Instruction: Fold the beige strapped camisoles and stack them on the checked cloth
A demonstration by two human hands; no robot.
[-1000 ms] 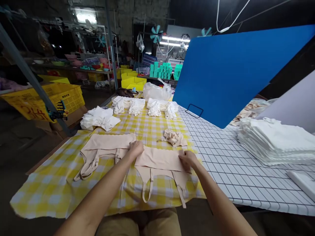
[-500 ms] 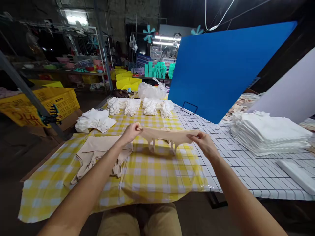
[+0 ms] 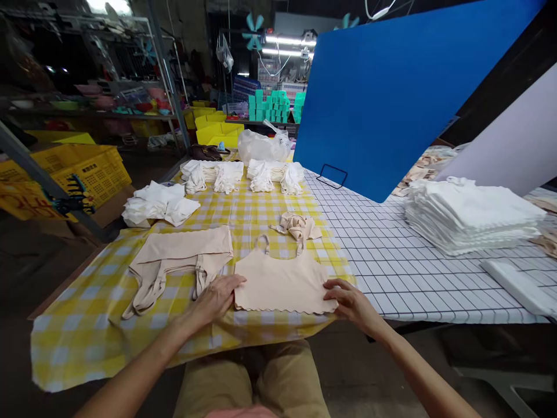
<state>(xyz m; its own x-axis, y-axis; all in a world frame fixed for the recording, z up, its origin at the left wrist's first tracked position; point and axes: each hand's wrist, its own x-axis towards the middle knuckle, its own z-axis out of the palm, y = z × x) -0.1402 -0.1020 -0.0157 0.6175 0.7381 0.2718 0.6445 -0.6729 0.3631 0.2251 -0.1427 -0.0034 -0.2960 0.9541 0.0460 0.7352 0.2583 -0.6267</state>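
Beige top (image 3: 282, 283) lies flat near the front edge of the table, scalloped hem toward the person, straps pointing away. Left hand (image 3: 216, 299) rests on its near left corner, fingers flat on the cloth; right hand (image 3: 350, 299) pinches the near right corner between thumb and fingers. The top sits on a yellow checked cloth (image 3: 256, 217) that covers the left part of the table and hangs over the front edge.

Just left of it, touching or nearly so, a second beige garment (image 3: 183, 258) spread out with straps trailing toward the front. Just beyond the top, a small crumpled beige piece (image 3: 298, 225). Further back on the checked cloth: a loose pile of white garments (image 3: 159, 203) at the left, then a row of folded white bundles (image 3: 241, 174) and a clear plastic bag (image 3: 263, 146) behind them.

Right half of the table carries a white sheet with a black grid (image 3: 391, 261). On it, a tall stack of folded white cloth (image 3: 472, 215) and a flat white packet (image 3: 520, 285) near the front. A big blue board (image 3: 391, 93) leans up over the table on a wire stand.

Room is dim, workshop-like: yellow crates (image 3: 93, 168) on the left, shelving with coloured bowls, green boxes (image 3: 272, 107) at the back under strip lights, wall fans
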